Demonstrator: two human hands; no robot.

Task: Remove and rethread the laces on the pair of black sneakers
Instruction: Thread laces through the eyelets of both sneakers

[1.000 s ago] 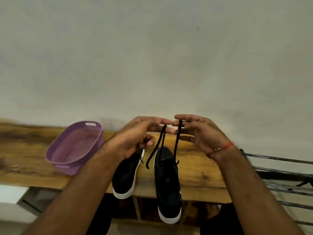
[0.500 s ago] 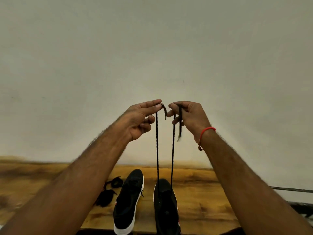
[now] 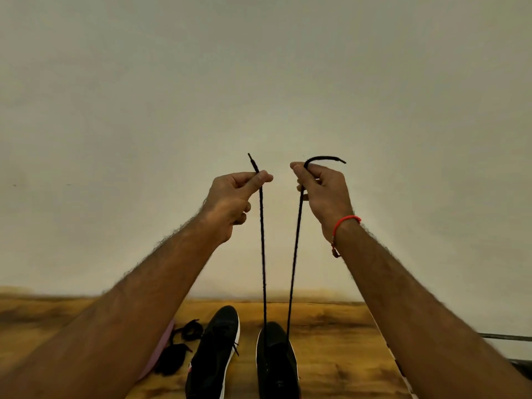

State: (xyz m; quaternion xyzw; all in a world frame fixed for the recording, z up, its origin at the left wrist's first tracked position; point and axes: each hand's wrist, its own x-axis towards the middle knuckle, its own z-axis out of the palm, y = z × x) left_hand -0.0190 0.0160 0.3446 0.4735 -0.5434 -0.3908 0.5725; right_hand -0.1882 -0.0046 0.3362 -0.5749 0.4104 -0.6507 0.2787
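Fingers [image 3: 260, 180] of the left hand [image 3: 230, 203] and right hand [image 3: 324, 194] pinch the lace [image 3: 262, 254] ends high, both strands taut down to the right sneaker [image 3: 276, 364] on the worktop [image 3: 339, 341]. Uneven pulling risks lopsided ends, or tipping the shoe.

i find no readable text, label, brand, number or sign. the black canvas sneaker with white sole on the right [image 3: 277, 367] shows a faint pale mark on its upper, too small and blurred for me to read.
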